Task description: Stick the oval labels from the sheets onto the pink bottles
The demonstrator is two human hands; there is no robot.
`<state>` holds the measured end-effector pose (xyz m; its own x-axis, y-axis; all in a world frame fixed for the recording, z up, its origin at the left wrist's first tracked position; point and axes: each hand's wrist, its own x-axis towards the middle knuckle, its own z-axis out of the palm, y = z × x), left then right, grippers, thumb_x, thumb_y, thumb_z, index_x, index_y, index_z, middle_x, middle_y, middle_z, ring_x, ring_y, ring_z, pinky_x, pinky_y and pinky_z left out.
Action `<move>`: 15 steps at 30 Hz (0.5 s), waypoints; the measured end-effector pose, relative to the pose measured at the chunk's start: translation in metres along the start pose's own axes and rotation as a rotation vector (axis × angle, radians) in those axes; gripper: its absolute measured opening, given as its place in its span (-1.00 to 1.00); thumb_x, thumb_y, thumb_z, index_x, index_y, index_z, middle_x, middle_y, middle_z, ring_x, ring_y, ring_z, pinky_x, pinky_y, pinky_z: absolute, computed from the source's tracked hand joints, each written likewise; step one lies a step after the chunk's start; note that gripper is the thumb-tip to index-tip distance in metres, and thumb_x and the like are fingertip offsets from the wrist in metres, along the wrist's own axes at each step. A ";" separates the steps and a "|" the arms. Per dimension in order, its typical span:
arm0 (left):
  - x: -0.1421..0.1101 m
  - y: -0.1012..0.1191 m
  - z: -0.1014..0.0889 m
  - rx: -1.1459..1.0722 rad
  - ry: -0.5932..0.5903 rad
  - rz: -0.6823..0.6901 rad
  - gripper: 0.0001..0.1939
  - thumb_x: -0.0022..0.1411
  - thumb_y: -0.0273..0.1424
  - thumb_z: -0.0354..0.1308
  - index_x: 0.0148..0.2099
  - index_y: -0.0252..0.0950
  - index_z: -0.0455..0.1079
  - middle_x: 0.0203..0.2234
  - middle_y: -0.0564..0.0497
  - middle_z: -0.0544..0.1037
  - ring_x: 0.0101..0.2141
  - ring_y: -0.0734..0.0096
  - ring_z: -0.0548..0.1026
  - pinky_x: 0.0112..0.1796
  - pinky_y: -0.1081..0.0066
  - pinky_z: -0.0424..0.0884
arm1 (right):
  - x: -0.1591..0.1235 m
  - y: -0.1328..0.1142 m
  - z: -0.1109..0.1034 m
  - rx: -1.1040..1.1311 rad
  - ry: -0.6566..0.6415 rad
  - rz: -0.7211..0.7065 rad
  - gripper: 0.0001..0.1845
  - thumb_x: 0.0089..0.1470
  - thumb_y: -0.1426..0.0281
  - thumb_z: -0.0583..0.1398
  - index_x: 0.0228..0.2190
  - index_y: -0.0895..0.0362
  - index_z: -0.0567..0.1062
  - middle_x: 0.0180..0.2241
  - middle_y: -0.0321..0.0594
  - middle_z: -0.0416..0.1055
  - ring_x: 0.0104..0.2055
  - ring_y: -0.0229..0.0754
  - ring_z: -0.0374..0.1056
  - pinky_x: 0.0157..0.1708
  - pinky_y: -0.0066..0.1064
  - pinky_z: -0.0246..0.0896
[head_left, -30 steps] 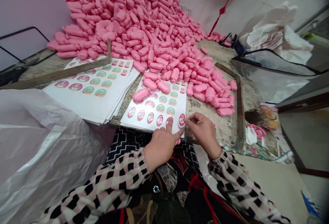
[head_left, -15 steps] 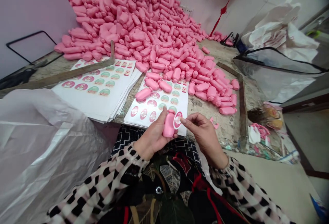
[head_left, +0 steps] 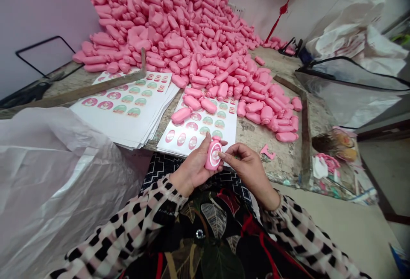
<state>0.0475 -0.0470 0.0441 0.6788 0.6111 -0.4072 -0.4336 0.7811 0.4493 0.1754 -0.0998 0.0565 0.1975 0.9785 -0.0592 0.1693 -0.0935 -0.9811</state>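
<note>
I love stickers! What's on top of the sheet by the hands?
Pink bottles lie on the sheet, and the pile covers its far end. Anything under those or behind the left hand can't be seen.

On the surface [head_left: 248, 137], heaped bottles [head_left: 179, 42] fill the frame's upper centre; a stick [head_left: 83, 93] lies across stacked sheets [head_left: 123, 127] left of centre.

No text is legible, even on the sticker [head_left: 213, 154].
</note>
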 end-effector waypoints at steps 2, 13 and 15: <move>0.000 -0.001 0.000 0.003 0.001 0.008 -0.56 0.17 -0.07 0.00 -0.19 -0.37 0.39 -0.55 0.04 0.36 -0.60 0.55 0.35 -0.60 0.51 0.30 | 0.000 0.001 0.000 0.001 -0.006 0.004 -0.77 -0.12 0.24 0.27 -0.54 0.12 0.39 -0.54 -0.32 0.39 -0.48 -0.26 0.28 -0.40 -0.40 0.19; 0.002 -0.005 -0.001 0.027 0.013 0.048 -0.47 0.12 0.02 -0.01 -0.19 -0.37 0.39 -0.55 0.06 0.34 -0.60 0.58 0.33 -0.60 0.54 0.29 | -0.002 0.003 0.002 -0.050 0.023 0.020 -0.77 -0.12 0.21 0.26 -0.54 0.11 0.40 -0.58 -0.34 0.39 -0.54 -0.27 0.27 -0.46 -0.42 0.14; 0.002 -0.006 -0.001 0.039 0.015 0.068 -0.46 0.10 0.03 -0.01 -0.19 -0.36 0.39 -0.53 0.05 0.35 -0.59 0.60 0.32 -0.59 0.55 0.28 | -0.005 0.001 0.001 -0.177 0.046 -0.028 -0.76 -0.07 0.18 0.23 -0.52 0.09 0.41 -0.55 -0.32 0.40 -0.50 -0.24 0.27 -0.44 -0.41 0.11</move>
<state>0.0511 -0.0501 0.0401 0.6399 0.6643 -0.3863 -0.4546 0.7326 0.5066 0.1734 -0.1041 0.0555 0.2334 0.9722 -0.0201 0.3419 -0.1014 -0.9343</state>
